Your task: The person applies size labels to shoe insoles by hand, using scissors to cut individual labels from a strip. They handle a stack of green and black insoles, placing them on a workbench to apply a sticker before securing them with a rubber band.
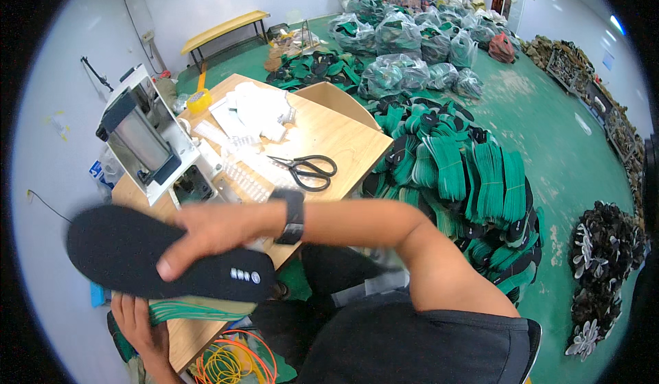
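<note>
My right hand (pixel 209 236) reaches across from the right and grips a black shoe insole (pixel 123 246), its thumb lying on the dark top face. White printing marks the insole's heel end. Under it, at the lower left, my left hand (pixel 141 322) has its fingers wrapped round a stack of insoles (pixel 199 310), whose green edges show. The held insole covers most of that stack. Both lie at the near corner of the wooden table (pixel 357 150). Black-handled scissors (pixel 305 171) rest on the table beyond my right wrist.
A white machine with a metal roller (pixel 141 140) stands at the table's left. Nearby are white label sheets (pixel 257 113) and yellow tape (pixel 199 101). Bundled green insoles (pixel 446 167) are heaped right of the table. Orange and yellow cords (pixel 237 360) hang below; filled plastic bags (pixel 398 37) sit behind.
</note>
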### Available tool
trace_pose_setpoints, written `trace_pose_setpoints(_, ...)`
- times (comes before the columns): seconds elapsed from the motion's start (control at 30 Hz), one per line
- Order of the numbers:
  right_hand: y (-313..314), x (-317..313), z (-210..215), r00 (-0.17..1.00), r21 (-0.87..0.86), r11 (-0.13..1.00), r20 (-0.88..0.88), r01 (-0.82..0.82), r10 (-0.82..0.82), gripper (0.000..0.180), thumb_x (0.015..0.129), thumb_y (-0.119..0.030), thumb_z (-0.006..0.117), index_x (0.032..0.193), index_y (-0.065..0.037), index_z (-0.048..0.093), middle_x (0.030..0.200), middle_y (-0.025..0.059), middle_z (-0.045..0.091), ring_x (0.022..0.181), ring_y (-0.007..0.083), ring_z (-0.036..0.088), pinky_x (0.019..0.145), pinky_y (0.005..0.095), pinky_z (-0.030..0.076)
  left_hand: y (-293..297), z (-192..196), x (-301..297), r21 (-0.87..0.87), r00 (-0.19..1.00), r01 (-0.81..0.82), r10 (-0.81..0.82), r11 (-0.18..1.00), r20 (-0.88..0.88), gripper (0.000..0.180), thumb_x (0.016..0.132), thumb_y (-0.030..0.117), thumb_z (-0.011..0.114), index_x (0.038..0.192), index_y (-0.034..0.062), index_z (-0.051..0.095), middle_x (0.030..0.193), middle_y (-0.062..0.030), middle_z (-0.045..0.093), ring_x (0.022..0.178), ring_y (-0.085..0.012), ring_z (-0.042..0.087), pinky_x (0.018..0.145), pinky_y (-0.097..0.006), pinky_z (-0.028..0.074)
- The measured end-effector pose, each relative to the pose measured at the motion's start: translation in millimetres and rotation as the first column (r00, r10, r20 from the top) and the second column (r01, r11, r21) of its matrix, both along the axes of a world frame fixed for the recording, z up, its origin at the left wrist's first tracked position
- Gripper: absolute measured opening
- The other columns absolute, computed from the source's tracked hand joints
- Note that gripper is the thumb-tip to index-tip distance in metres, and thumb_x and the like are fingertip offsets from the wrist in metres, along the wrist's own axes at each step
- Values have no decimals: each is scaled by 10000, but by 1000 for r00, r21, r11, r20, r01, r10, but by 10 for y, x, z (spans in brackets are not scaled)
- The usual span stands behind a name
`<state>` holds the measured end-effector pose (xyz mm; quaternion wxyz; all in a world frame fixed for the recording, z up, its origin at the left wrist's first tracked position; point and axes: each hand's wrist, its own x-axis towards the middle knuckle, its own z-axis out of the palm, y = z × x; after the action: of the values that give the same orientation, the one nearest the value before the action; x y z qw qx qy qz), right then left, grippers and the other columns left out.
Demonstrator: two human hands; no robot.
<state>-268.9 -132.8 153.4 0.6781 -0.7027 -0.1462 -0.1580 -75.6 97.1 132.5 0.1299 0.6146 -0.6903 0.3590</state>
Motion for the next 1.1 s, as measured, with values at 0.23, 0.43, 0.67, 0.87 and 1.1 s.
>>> trace_pose_setpoints(0.23, 527, 507, -500, 891, 413, 816, -24, -404, 453, 694, 736, -307, 785, 1241, 49, 468, 1122, 102, 592, 1013, 157, 573, 845, 264, 486, 288, -388, 149, -288, 997, -49, 30, 956, -70, 396, 711, 61, 726, 1074, 21, 572, 1175, -164, 577, 1081, -412, 510, 923, -505, 395)
trace_pose_setpoints(0.43, 709, 1181, -207, 968, -214, 946, -109, -246, 227, 809, 559, -363, 873, 1133, 78, 510, 974, 174, 649, 884, 229, 635, 774, 328, 507, 1131, -1034, 731, -437, 513, -259, -261, 861, -818, 748, 771, 143, 645, 1421, -1, 304, 1450, -164, 350, 1341, -328, 324, 1133, -462, 171)
trace_pose_setpoints(0.67, 579, 1611, -1038, 994, -908, 404, 89, 107, -63, 780, 574, -403, 821, 1113, 71, 514, 1058, 255, 563, 1018, 398, 534, 919, 417, 412, 1143, -1496, 1150, 48, 694, -526, 461, 849, -553, 684, 911, 486, 378, 1409, 16, 366, 1502, -156, 276, 1402, -319, 222, 1139, -417, 147)
trace_pose_setpoints(0.87, 783, 1751, -820, 997, -931, 357, 64, 73, -38, 946, 576, -383, 833, 1295, 57, 404, 1188, 262, 512, 1148, 396, 474, 986, 422, 373, 939, -1655, 920, -168, 370, -250, -66, 953, -927, 839, 897, 655, 278, 1433, 10, 302, 1502, -181, 256, 1411, -308, 195, 1140, -406, 141)
trace_pose_setpoints(1.1, 777, 1834, -906, 998, -921, 389, -47, -30, -35, 1139, 541, -390, 854, 1371, 108, 254, 1310, 310, 403, 1234, 438, 382, 1051, 455, 311, 836, -1556, 698, -239, 284, -141, -192, 961, -939, 948, 683, 484, 718, 1420, 35, 325, 1388, -194, 392, 1325, -333, 331, 1111, -414, 240)
